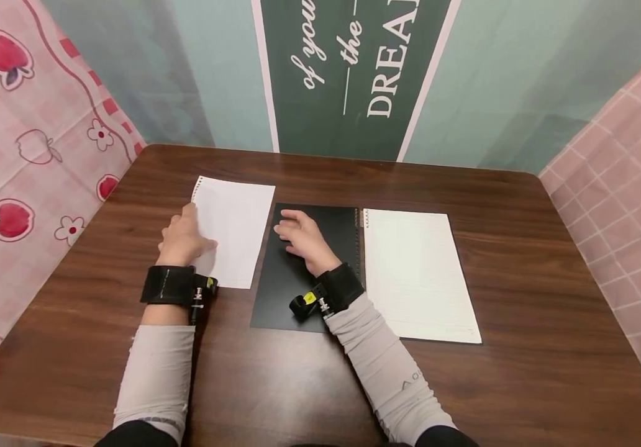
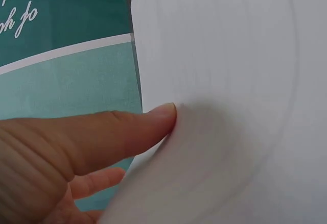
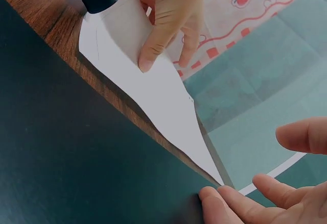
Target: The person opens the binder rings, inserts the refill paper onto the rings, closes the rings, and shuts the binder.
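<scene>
Two bare hands: the person's left hand (image 1: 182, 239) and right hand (image 1: 306, 239) reached forward over a brown wood-grain table (image 1: 522, 279).
Left hand's grasp: it pinched the left edge of a loose white sheet of paper (image 1: 236, 233), thumb on the upper face, other fingers beyond the edge; the left wrist view showed the paper bowed around the thumb.
White sheet's place: it was on the left part of the table, just beside the notebook, with small holes along its upper left edge; the right wrist view showed a strip of wood between the two.
Right hand's state: it was released and held nothing, fingers loosely extended over the upper left of the black cover; whether its fingertips touched the cover could not be told.
Notebook: it lay spread flat, a plain black cover (image 1: 281, 304) on the left and a white ruled page (image 1: 418, 273) on the right, a spiral binding (image 1: 361, 233) between them.
Wrists: each wore a black strap (image 1: 168, 284) with a small camera attached, above a pale grey sleeve (image 1: 155, 372).
Backdrop: a green hanging with white lettering (image 1: 348, 81) rose behind the table, a pink fruit-and-flower cloth (image 1: 35, 161) to its left, a pink checked cloth (image 1: 633, 186) to its right.
</scene>
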Motion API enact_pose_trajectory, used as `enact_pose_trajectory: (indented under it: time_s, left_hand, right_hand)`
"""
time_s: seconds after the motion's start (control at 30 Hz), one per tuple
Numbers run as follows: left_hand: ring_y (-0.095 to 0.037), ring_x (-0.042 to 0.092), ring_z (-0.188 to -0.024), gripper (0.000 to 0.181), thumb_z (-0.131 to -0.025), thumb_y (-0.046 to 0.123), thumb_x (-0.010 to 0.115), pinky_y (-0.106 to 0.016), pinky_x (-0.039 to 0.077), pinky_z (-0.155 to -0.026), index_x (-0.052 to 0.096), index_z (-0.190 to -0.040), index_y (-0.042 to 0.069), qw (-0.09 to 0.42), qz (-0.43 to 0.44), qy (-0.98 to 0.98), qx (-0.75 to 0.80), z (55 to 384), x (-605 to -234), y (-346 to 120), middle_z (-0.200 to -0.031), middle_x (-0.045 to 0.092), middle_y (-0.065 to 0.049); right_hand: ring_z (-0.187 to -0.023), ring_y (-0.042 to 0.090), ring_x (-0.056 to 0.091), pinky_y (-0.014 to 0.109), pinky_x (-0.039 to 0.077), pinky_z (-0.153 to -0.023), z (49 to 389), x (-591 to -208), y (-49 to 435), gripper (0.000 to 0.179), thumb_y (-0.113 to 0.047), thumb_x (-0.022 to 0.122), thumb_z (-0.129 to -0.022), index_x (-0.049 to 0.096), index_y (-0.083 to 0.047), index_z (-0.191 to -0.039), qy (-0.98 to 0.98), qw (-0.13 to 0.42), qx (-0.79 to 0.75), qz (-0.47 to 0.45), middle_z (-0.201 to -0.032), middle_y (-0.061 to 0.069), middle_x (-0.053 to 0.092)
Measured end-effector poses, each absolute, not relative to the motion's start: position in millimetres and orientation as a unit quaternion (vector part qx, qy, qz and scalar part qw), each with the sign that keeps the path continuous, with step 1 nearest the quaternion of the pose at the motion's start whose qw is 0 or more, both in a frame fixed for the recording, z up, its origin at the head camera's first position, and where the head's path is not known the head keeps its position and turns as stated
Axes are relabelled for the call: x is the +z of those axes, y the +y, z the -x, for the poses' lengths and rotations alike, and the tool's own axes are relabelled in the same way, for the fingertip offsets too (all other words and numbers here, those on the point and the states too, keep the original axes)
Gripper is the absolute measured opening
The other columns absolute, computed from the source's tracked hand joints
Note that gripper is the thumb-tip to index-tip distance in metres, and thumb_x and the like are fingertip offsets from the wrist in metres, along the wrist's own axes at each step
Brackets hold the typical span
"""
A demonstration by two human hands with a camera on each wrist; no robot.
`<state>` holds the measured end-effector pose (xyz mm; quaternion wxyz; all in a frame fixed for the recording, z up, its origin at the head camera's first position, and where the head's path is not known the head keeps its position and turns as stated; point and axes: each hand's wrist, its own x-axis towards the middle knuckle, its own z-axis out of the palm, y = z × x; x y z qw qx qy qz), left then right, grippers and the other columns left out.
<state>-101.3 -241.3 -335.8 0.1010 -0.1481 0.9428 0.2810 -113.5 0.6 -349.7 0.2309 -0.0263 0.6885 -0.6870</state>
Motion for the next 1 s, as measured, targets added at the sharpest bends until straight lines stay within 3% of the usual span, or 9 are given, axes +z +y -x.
enact_pose_trajectory:
  time_s: [0.33,0.43,0.63,0.77,0.87,1.0]
  left_hand:
    - [-0.059,0.029,-0.131,0.105,-0.084,0.021,0.073,-0.074,0.023,-0.103,0.0,-0.157,0.002,0.104,0.172,0.935,0.293,104.0,-336.1,-242.0,-0.147,0.031,-0.039]
    - [-0.058,0.033,-0.133,0.097,-0.087,0.02,0.067,-0.074,0.021,-0.105,0.001,-0.157,0.002,0.116,0.188,0.931,0.29,102.0,-334.5,-249.9,-0.148,0.033,-0.038]
    - [-0.054,0.042,-0.129,0.064,-0.09,0.004,0.048,-0.069,0.029,-0.103,0.031,-0.152,-0.002,0.113,0.191,0.932,0.287,98.4,-332.9,-258.9,-0.15,0.037,-0.033]
    - [-0.049,0.049,-0.121,0.048,-0.093,0.009,0.05,-0.064,0.039,-0.099,0.05,-0.139,-0.006,0.085,0.177,0.935,0.296,95.5,-333.3,-261.9,-0.14,0.049,-0.033]
    - [-0.042,0.056,-0.106,0.038,-0.097,0.017,0.052,-0.053,0.047,-0.084,0.062,-0.125,-0.007,0.056,0.172,0.933,0.312,92.9,-332.2,-263.4,-0.127,0.059,-0.031]
    - [-0.034,0.055,-0.091,0.037,-0.099,0.024,0.054,-0.038,0.042,-0.07,0.068,-0.115,-0.006,0.031,0.17,0.929,0.327,91.0,-330.9,-265.2,-0.113,0.064,-0.027]
  right_hand:
    - [-0.134,0.033,0.049,0.05,0.038,-0.113,116.2,-349.8,5.9,0.051,-0.017,0.053,-0.102,0.038,-0.01,-0.15,0.681,0.231,-0.695,0.017,-0.145,0.015,0.05]
    - [-0.132,0.033,0.05,0.05,0.039,-0.112,116.3,-351.2,2.4,0.051,-0.018,0.052,-0.103,0.038,-0.01,-0.151,0.684,0.234,-0.691,0.017,-0.144,0.014,0.051]
    - [-0.13,0.032,0.052,0.049,0.039,-0.112,116.2,-352.8,-0.4,0.051,-0.02,0.052,-0.102,0.038,-0.009,-0.15,0.684,0.23,-0.693,0.013,-0.142,0.015,0.052]
    - [-0.13,0.032,0.052,0.049,0.039,-0.113,115.9,-353.2,-1.0,0.052,-0.019,0.053,-0.102,0.038,-0.008,-0.15,0.68,0.228,-0.697,0.007,-0.142,0.016,0.052]
    - [-0.131,0.032,0.052,0.048,0.038,-0.113,115.6,-353.5,-1.0,0.052,-0.018,0.053,-0.102,0.038,-0.008,-0.15,0.675,0.227,-0.702,0.002,-0.143,0.016,0.052]
    - [-0.131,0.032,0.053,0.046,0.038,-0.114,115.2,-353.4,-0.7,0.051,-0.017,0.053,-0.102,0.039,-0.008,-0.15,0.667,0.228,-0.71,-0.005,-0.143,0.016,0.051]
